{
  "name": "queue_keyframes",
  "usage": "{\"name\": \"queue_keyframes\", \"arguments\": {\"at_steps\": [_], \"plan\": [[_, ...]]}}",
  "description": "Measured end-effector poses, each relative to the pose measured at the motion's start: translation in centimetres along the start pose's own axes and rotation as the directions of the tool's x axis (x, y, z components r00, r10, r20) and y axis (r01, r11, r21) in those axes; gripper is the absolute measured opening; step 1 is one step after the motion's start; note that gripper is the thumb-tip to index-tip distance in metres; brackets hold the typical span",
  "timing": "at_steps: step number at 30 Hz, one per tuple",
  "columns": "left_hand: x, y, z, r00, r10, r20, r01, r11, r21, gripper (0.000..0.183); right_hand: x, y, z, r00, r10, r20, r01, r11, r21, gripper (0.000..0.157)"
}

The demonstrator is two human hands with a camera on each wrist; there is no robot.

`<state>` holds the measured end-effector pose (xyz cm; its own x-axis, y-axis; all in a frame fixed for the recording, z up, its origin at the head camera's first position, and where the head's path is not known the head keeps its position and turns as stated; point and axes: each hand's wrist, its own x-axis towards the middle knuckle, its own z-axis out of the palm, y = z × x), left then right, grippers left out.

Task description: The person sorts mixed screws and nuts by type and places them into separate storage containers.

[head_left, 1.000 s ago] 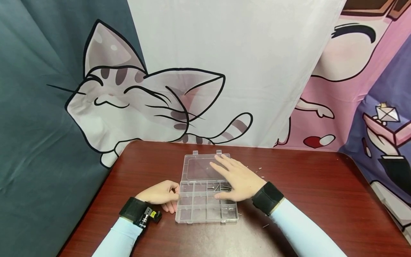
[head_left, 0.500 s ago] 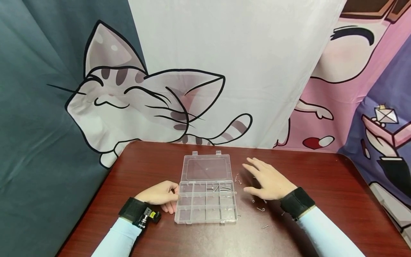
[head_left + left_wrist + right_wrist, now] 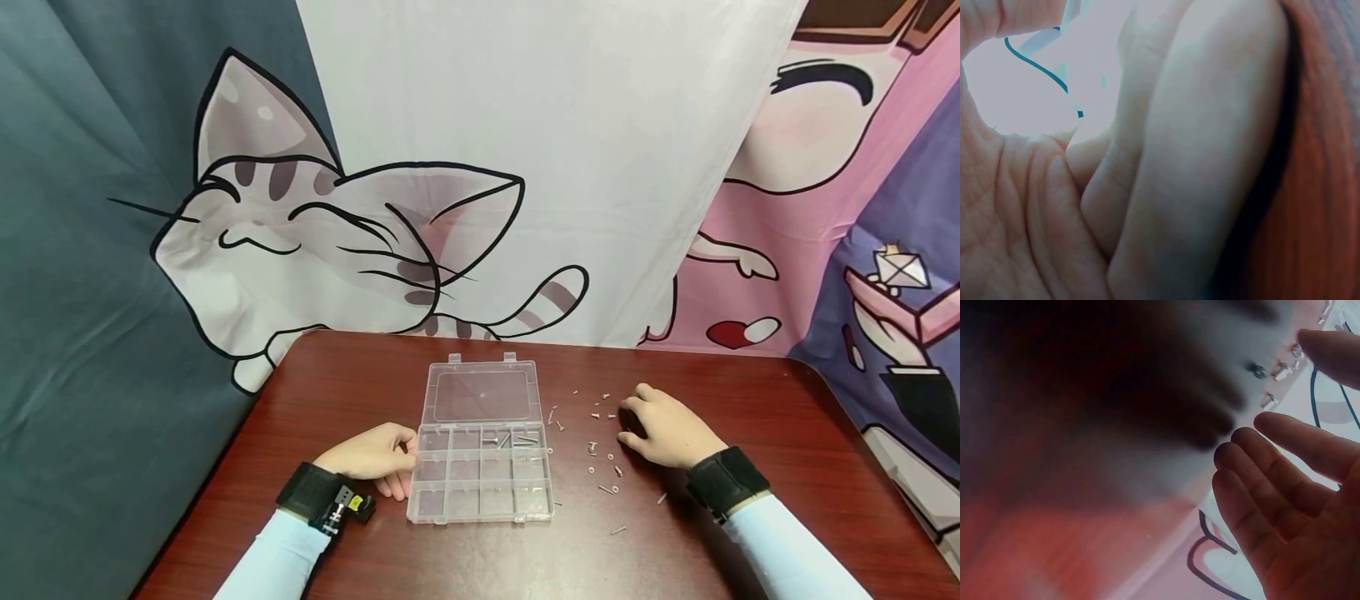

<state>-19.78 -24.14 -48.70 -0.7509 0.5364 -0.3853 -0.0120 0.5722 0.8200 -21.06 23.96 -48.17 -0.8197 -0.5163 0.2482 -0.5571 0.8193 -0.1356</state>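
A clear plastic compartment box lies on the table with its lid folded back. Several metal screws rest in its rear compartments towards the right. My left hand grips the box's left edge between thumb and fingers; the left wrist view shows curled fingers, with the contact overexposed. To the right, my right hand is low over the table, holding nothing. Its fingers are loosely bent and apart from the thumb in the right wrist view, near small screws.
Loose screws and small rings are scattered on the dark red table between the box and my right hand. Behind the table's far edge hangs a cartoon-printed curtain.
My right hand has moved right, off the box and past the scattered screws, and its fingers are now more bent. The left hand has stayed at the box's left edge.
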Motion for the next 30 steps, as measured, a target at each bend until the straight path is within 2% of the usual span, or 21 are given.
{"name": "queue_keyframes", "arguments": {"at_steps": [8,14,17,25,30], "plan": [[0.2,0.0,0.0,1.000,0.012,0.000,-0.012,1.000,-0.003,0.017,-0.5,0.3,0.5,0.999,0.007,-0.052,-0.006,1.000,0.008,0.024],[0.0,0.0,-0.1,1.000,0.006,-0.006,-0.006,1.000,0.002,0.017,-0.3,-0.5,0.2,0.992,0.101,-0.072,-0.097,0.993,0.062,0.013],[0.0,0.0,0.0,1.000,0.010,-0.010,-0.010,1.000,0.001,0.017,0.0,-0.8,0.2,0.987,0.153,-0.056,-0.148,0.986,0.081,0.015],[0.0,-0.2,0.1,1.000,0.006,-0.009,-0.006,1.000,-0.003,0.017,0.5,-1.5,0.3,0.974,0.225,-0.012,-0.223,0.970,0.092,0.021],[-0.1,-0.1,0.1,1.000,0.015,-0.005,-0.015,1.000,-0.006,0.017,0.8,-1.8,0.4,0.972,0.235,-0.010,-0.234,0.969,0.074,0.021]]}}
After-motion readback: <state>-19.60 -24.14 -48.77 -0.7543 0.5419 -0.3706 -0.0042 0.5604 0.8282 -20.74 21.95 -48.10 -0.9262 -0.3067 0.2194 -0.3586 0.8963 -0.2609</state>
